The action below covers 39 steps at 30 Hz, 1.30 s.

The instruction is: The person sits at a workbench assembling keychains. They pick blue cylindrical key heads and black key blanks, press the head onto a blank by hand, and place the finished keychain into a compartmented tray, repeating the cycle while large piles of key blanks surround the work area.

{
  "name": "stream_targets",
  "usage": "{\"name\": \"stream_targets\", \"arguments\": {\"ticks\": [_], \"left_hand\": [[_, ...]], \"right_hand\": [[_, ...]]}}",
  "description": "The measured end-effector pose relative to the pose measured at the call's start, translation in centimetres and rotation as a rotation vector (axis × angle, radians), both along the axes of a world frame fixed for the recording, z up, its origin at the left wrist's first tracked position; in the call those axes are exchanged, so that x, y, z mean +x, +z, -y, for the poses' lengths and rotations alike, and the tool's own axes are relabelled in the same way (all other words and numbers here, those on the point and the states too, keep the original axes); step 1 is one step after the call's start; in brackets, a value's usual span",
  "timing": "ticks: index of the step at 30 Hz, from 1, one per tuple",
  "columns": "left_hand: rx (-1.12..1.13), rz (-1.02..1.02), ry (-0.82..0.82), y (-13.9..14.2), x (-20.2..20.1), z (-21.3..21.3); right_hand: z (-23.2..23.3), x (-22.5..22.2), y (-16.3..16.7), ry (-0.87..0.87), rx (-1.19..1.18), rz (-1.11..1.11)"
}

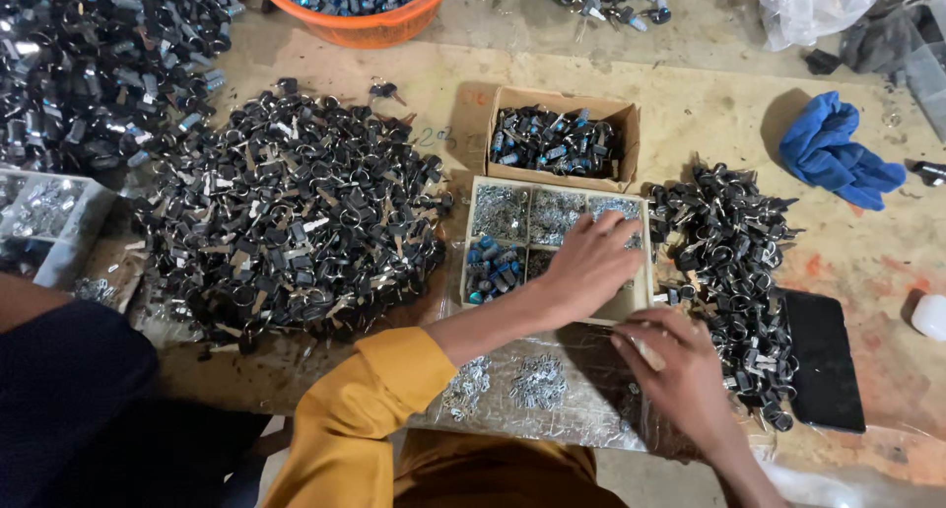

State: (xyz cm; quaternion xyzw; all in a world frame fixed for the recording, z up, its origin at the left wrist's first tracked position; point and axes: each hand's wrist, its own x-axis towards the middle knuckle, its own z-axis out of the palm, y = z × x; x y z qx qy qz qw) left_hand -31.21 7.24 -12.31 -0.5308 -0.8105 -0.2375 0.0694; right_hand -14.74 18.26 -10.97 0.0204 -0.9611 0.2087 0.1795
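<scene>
Reaching open left hand (pixel 589 262) over compartmented tray (pixel 473 271) of silvery parts; right hand (pixel 680 370) grip unclear.

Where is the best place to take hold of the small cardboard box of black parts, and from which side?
Probably by the two short end walls of the cardboard box, coming down from above: it lies flat with its top open, and the partitioned tray sits close against its near side.
</scene>
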Motion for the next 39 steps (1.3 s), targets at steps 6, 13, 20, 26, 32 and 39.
{"name": "stream_targets", "arguments": {"ticks": [6,13,20,26,32,39], "left_hand": [[0.236,0.491,0.081,2.4,-1.9,6.0],[0.561,0.835,0.109,1.6,-1.8,11.9],[0.673,1.012,0.150,-1.8,-0.6,12.9],[0.720,1.163,0.145,-3.1,0.1,12.0],[0.721,1.095,0.121,-3.2,1.3,11.8],[0.639,1.017,0.244,-2.6,1.5,11.8]], "right_hand": [[-0.2,-4.4,1.4,0.114,-0.107,0.025],[2.8,-9.3,-0.8,0.201,0.073,0.183],[1.6,-9.4,-1.7,0.153,-0.100,0.087],[1.9,-9.4,-1.6,0.174,-0.033,0.076],[2.1,-9.2,-1.2,0.170,-0.043,0.100],[1.7,-9.4,-1.3,0.139,-0.074,0.098]]}}
